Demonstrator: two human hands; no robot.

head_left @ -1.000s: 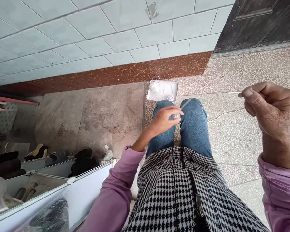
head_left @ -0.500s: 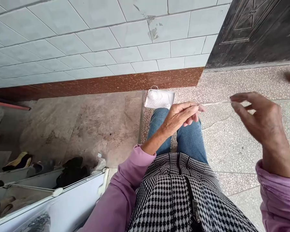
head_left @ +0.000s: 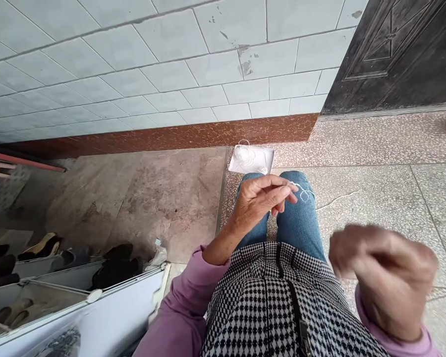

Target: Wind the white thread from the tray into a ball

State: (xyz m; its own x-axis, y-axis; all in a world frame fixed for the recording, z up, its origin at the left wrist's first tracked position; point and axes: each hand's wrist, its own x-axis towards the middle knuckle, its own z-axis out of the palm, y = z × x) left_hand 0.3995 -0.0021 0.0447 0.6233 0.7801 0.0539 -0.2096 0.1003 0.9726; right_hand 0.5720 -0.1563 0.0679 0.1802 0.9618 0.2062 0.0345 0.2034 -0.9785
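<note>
My left hand (head_left: pixel 265 197) is closed in a pinch above my knees. A white string (head_left: pixel 304 192) comes out at its fingertips and curls into a small loop over the right knee. More of the string trails onto the floor beyond that knee. Apart from it, at the lower right, is my right hand (head_left: pixel 384 272), smeared by motion; whether it holds anything is not visible. Past my knees, a shallow white box (head_left: pixel 260 155) rests on the floor, with a loose bundle of white string (head_left: pixel 244 156) in it.
A tiled wall (head_left: pixel 215 69) with a brown base strip runs behind the box, and a dark carved door (head_left: pixel 390 54) stands at the upper right. At the lower left is a white rack (head_left: pixel 122 302) holding shoes. A blurred dark shape shows at the right edge.
My right hand has come away from the string's end and moved down toward my body. The string, earlier stretched between both hands, now hangs slack and curled from my left fingertips.
</note>
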